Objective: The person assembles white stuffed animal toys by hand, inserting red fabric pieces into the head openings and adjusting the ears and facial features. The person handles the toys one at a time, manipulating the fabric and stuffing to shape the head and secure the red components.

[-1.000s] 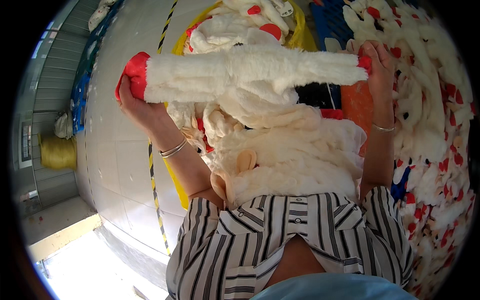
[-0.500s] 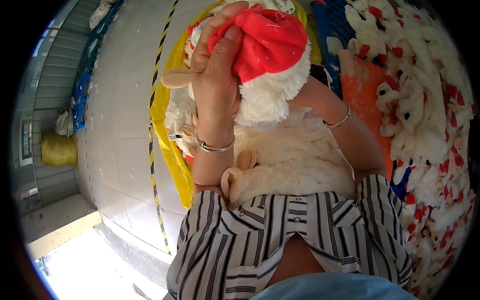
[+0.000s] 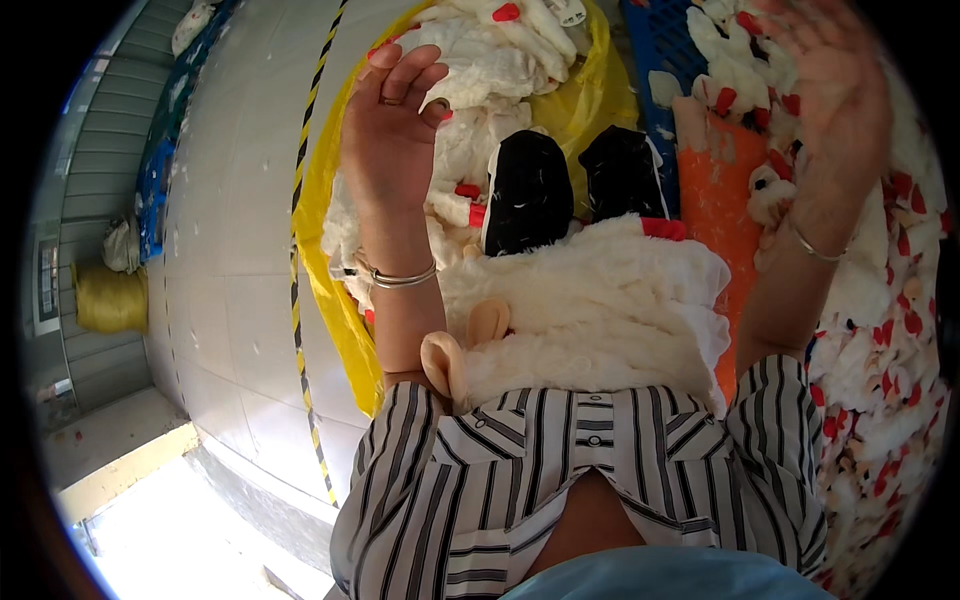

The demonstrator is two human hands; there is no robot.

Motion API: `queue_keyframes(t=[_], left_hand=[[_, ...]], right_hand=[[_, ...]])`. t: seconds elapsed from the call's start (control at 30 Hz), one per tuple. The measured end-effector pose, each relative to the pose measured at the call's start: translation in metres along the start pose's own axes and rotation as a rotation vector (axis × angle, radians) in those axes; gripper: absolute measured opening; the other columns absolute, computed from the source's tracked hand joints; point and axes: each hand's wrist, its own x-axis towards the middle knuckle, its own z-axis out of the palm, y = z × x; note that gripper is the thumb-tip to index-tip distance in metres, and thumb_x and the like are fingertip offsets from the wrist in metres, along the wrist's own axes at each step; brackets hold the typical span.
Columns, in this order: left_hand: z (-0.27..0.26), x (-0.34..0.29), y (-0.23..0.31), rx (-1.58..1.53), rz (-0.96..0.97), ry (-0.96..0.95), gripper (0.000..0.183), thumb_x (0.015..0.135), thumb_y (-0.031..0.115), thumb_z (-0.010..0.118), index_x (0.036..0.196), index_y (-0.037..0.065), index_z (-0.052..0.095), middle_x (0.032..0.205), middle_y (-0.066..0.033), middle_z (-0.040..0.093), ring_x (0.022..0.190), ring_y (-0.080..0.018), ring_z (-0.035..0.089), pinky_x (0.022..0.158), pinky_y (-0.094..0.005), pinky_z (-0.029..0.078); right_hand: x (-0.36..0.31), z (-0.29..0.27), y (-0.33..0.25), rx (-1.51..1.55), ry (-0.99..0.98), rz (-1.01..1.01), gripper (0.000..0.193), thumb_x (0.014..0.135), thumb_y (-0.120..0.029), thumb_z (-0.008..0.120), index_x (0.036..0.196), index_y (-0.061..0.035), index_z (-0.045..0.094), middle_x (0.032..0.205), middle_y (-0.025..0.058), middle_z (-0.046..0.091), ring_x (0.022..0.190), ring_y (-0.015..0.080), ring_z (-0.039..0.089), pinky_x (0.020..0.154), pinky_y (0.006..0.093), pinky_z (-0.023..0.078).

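1. The red-and-white plush piece gripped half a second ago has left both hands; where it landed, I cannot tell.
2. Left hand [image 3: 395, 130], fingers half curled, appears empty over the yellow bag [image 3: 340, 335]; right hand [image 3: 835, 100], blurred and spread, looks empty above the plush pile [image 3: 862, 290].
3. White plush [image 3: 590, 310] covers the lap.
4. An orange board [image 3: 722, 170] separates lap from pile; black shoes [image 3: 530, 195] stand beyond.

2 bare forearms [image 3: 407, 335] reach forward from the shirt [image 3: 555, 440], well spread. The left hand [image 3: 393, 140] is raised ahead of the shirt's left side, wrist nearly straight, fingers [image 3: 408, 72] loosely curled. The right hand [image 3: 838, 105], blurred, is ahead and to the right of the shirt, its fingers extended.
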Motion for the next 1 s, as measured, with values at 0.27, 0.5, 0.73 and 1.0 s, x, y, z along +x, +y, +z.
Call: queue_keyframes(t=[0.27, 0.5, 0.73, 1.0], left_hand=[[-0.001, -0.002, -0.009, 0.021, -0.072, 0.023, 0.025, 0.098, 0.025, 0.047, 0.111, 0.008, 0.06, 0.107, -0.0109, 0.068, 0.093, -0.0193, 0.064, 0.075, -0.0303, 0.049], [-0.013, -0.01, -0.018, 0.098, -0.172, 0.012, 0.022, 0.097, 0.022, 0.05, 0.105, 0.005, 0.063, 0.1, -0.0099, 0.07, 0.088, -0.0166, 0.064, 0.074, -0.0288, 0.048], [-0.008, -0.023, -0.038, 0.38, -0.265, -0.234, 0.029, 0.098, 0.023, 0.05, 0.113, 0.002, 0.063, 0.1, -0.0067, 0.069, 0.089, -0.0132, 0.063, 0.077, -0.0264, 0.049], [-0.027, -0.038, -0.081, 0.399, -0.572, -0.124, 0.06, 0.097, 0.045, 0.055, 0.131, -0.003, 0.051, 0.118, -0.0076, 0.059, 0.103, -0.0118, 0.055, 0.089, -0.0251, 0.045]], right_hand=[[-0.154, 0.155, -0.008, -0.395, -1.535, 0.442, 0.052, 0.084, -0.039, 0.066, 0.116, -0.0003, 0.052, 0.09, 0.019, 0.064, 0.087, 0.0332, 0.065, 0.079, 0.0421, 0.052], [-0.16, 0.107, 0.008, -0.576, -1.503, 0.462, 0.013, 0.076, -0.011, 0.06, 0.087, -0.0025, 0.061, 0.07, 0.0155, 0.062, 0.067, 0.0344, 0.063, 0.064, 0.0429, 0.05], [-0.105, 0.051, 0.024, -0.733, -0.696, 0.348, 0.01, 0.077, 0.001, 0.05, 0.083, 0.0031, 0.058, 0.066, 0.0168, 0.055, 0.059, 0.029, 0.058, 0.056, 0.0388, 0.043], [-0.127, 0.036, 0.047, -0.739, -0.844, 0.751, 0.034, 0.094, -0.017, 0.054, 0.123, 0.0002, 0.051, 0.109, 0.0219, 0.062, 0.103, 0.0316, 0.061, 0.088, 0.0378, 0.047]])
